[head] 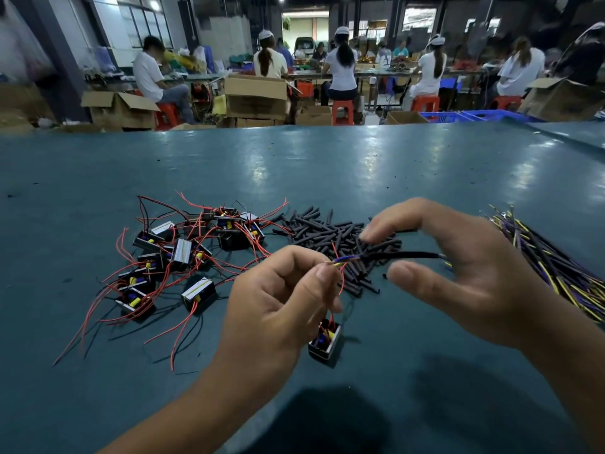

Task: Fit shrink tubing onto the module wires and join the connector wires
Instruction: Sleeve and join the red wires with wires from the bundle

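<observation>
My left hand (288, 299) pinches the joint where a red module wire (340, 283) meets the purple-and-yellow ends of a black connector wire (402, 255). That cable reaches right, into my right hand (458, 270). Its fingers are spread and curved around the cable without closing on it. A small black module (324, 342) hangs from the red wire below my left hand, just above the table. A heap of black shrink-tubing pieces (330, 234) lies behind the hands.
Several modules with red wires (183, 253) lie tangled at the left on the teal table (327, 158). A bundle of black, yellow and purple connector wires (556, 263) lies at the right. Seated workers and cardboard boxes (255, 96) fill the background.
</observation>
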The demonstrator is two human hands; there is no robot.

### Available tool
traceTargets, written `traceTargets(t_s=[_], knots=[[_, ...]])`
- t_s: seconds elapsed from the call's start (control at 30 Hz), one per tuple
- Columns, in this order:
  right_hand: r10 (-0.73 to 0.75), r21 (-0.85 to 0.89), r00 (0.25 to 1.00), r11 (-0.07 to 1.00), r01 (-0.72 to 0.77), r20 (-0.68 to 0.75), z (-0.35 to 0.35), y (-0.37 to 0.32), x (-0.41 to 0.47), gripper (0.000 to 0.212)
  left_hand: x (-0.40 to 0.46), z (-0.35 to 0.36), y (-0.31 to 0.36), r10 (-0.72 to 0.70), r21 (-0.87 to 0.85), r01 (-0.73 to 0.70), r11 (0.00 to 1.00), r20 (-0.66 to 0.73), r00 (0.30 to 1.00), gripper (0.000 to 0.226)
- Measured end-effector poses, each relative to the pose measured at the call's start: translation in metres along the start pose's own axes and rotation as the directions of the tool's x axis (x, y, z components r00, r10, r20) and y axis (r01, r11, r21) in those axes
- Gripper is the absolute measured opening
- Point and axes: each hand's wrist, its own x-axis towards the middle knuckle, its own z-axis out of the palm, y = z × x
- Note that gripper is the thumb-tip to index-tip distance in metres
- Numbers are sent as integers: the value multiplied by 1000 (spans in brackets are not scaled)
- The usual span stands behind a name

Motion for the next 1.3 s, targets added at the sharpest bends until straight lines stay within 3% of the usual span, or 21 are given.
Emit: traceTargets(t_s=[0.13, 0.2, 0.3, 0.4, 0.47, 0.53, 0.63, 0.73, 0.87, 1.0, 1.3], knots=[[35, 119, 998, 992, -42, 61, 18, -11, 0, 19, 1, -1, -1, -112, -121, 119, 985, 65, 992, 15], [118, 271, 992, 954, -127, 50, 26, -13, 1, 14, 1, 0, -2, -137, -130, 147, 981, 83, 987, 16], [249, 577, 964, 776, -256, 94, 28, -16, 2, 12, 1, 2, -4, -150, -177, 168, 970, 115, 982, 16], [301, 700, 936, 628, -340, 184, 30, -18, 3, 14, 0, 4, -5, -172, -180, 200, 963, 160, 972, 17], [301, 723, 921, 576, -382, 247, 29, -20, 3, 16, 0, 5, -6, -152, -109, 168, 980, 146, 978, 21], [303, 711, 899, 552, -435, 315, 26, -20, 5, 19, 1, 2, -6, -49, 100, 43, 994, 53, 997, 25], [332, 644, 877, 596, -480, 346, 19, -19, 7, 22, 4, -3, -2, 143, 296, -121, 948, -53, 988, 17], [354, 608, 873, 626, -488, 336, 17, -20, 8, 24, 4, -6, 4, 163, 236, -140, 962, -77, 984, 16], [350, 537, 870, 686, -491, 348, 24, -22, 7, 22, 6, -5, 6, 48, 82, -43, 996, -54, 997, 16], [329, 504, 876, 722, -474, 353, 26, -24, 6, 19, 6, -5, 5, 55, 107, -52, 993, -30, 998, 13], [399, 630, 890, 638, -442, 219, 34, -20, 4, 14, 4, -4, 0, 56, 108, -53, 993, -29, 998, 11]])
